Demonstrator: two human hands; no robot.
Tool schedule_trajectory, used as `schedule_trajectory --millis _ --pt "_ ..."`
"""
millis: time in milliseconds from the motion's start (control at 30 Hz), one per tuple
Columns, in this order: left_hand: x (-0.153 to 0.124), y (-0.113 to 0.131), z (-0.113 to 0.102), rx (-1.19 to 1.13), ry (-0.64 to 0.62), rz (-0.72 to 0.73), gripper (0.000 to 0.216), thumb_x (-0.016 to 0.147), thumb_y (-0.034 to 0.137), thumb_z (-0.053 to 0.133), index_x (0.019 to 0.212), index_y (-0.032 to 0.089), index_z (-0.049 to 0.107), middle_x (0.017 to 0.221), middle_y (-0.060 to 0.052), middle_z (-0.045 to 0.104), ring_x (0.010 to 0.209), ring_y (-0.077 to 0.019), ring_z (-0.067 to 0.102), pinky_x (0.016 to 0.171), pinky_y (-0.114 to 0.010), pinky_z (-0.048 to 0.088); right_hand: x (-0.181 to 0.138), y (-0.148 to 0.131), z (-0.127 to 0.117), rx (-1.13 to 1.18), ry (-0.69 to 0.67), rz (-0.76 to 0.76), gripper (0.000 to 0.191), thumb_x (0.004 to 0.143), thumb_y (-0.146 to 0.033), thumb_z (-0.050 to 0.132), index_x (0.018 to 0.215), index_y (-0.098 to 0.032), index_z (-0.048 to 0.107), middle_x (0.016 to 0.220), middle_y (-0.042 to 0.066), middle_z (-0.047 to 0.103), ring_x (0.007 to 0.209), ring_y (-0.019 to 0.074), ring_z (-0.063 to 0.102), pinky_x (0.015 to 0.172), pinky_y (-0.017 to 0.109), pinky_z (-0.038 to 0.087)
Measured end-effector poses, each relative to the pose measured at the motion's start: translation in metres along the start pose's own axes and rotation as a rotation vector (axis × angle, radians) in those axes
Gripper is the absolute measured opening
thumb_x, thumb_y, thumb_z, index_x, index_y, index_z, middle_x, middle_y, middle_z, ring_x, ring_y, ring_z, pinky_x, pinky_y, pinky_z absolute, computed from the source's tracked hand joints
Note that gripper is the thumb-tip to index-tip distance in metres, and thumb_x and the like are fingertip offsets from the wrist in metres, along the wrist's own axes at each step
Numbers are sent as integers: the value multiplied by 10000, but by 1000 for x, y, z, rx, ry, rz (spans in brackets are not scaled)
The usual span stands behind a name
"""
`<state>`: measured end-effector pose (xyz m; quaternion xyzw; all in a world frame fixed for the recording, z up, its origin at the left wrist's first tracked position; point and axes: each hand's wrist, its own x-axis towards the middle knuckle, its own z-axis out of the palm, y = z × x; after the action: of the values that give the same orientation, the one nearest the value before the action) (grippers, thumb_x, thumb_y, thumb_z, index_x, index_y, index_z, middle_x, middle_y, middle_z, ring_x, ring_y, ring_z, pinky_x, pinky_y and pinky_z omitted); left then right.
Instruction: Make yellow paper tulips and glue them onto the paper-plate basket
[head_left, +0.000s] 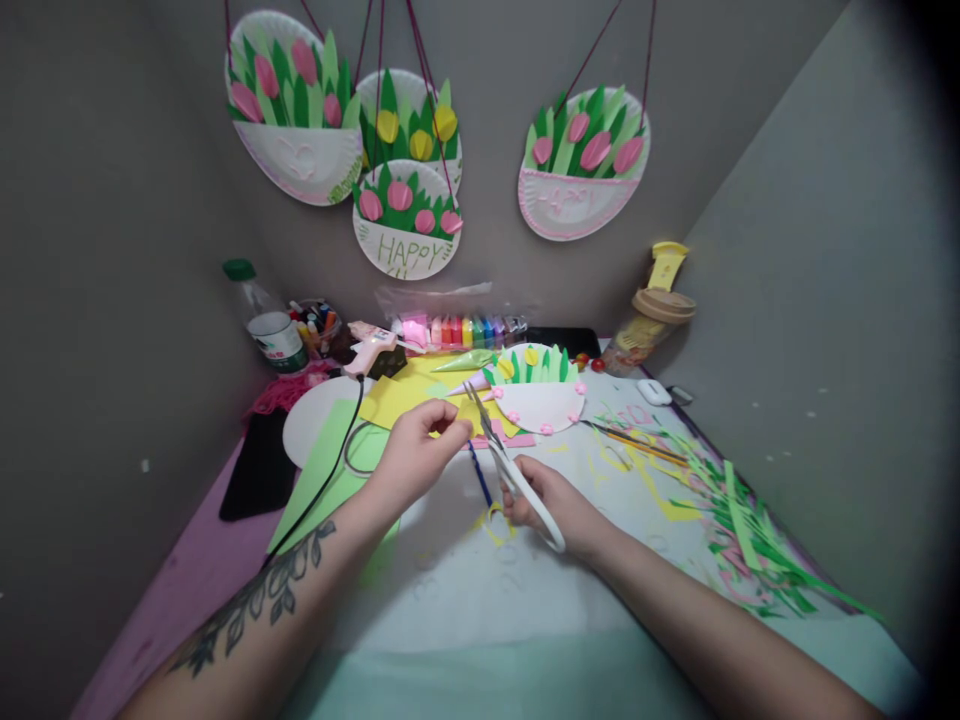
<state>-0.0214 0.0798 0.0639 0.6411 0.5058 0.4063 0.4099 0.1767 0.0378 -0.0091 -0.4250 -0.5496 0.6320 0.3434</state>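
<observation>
My left hand (424,440) pinches a small piece of yellow paper (471,413) between thumb and fingers. White-handled scissors (525,485) are gripped in my right hand (551,505), their blades slightly apart and pointing up and away beside the yellow paper. Whether the blades touch the paper I cannot tell. Just behind my hands lies a paper-plate pocket (538,405) with green leaves, yellow tulips and pink flowers along its edge. A dark blue twisted stick (481,474) lies on the table below the paper.
Paper scraps (750,540) pile up at right, near pencils (645,446). Green paper (322,490), a white disc (315,415) and a pink glue gun (371,350) with its cord are at left. A bottle (270,325) stands behind. Finished plates (300,150) hang on the wall.
</observation>
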Motion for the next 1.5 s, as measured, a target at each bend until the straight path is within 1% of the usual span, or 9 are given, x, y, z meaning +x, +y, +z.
schedule_trajectory --millis 200,367,600,767,933,1067,1133,1300,1500 --pt "0 2 0 -33 24 -8 160 751 288 547 640 178 514 608 40 434 572 -98 382 522 -214 305 -1 0 -1 -19 2 5 210 658 -166 611 814 -187 473 718 -39 529 623 94 447 564 224 340" --pt "0 4 -2 -30 53 -2 186 751 295 545 616 176 496 607 42 434 569 -96 376 528 -215 309 0 -2 0 -31 20 26 205 636 -136 585 801 -186 473 693 -46 520 599 85 430 556 221 339" --pt "2 6 -7 -6 19 10 167 744 285 551 625 173 515 615 41 450 583 -96 394 533 -216 310 0 -6 0 -29 15 33 215 620 -144 592 793 -186 471 686 -44 528 605 90 442 559 223 345" --pt "2 10 -9 -23 60 -15 169 743 295 548 629 171 526 605 38 452 568 -98 390 520 -220 305 0 -5 1 -29 16 49 211 610 -134 587 777 -189 472 679 -47 539 593 88 450 551 219 343" --pt "4 8 -10 -36 99 -21 185 755 315 553 635 176 532 560 50 411 512 -89 336 495 -221 285 -1 -6 2 4 -1 53 213 608 -139 594 765 -194 461 658 -56 526 584 86 443 545 216 338" --pt "4 5 -9 -84 118 -11 223 773 378 562 676 178 539 561 55 397 502 -87 317 487 -218 277 -1 -7 3 -28 3 55 218 609 -167 621 750 -196 457 655 -51 529 588 92 451 550 221 345" --pt "4 4 -7 -117 103 -1 250 771 411 575 697 177 531 574 56 391 513 -87 318 486 -215 272 -1 -6 3 -23 6 45 225 619 -192 631 759 -197 455 657 -48 531 580 93 450 543 223 340" --pt "1 -2 -1 -91 61 -7 324 767 412 597 614 175 436 577 55 353 551 -88 337 500 -209 269 -1 0 2 -1 -2 1 224 653 -203 632 799 -193 462 688 -35 546 598 95 454 554 226 341" --pt "0 -1 0 -93 7 -11 241 764 338 580 620 165 491 595 49 407 564 -91 371 521 -212 291 -1 -1 2 0 -9 0 214 657 -202 624 802 -193 467 696 -34 549 610 100 465 562 226 347"
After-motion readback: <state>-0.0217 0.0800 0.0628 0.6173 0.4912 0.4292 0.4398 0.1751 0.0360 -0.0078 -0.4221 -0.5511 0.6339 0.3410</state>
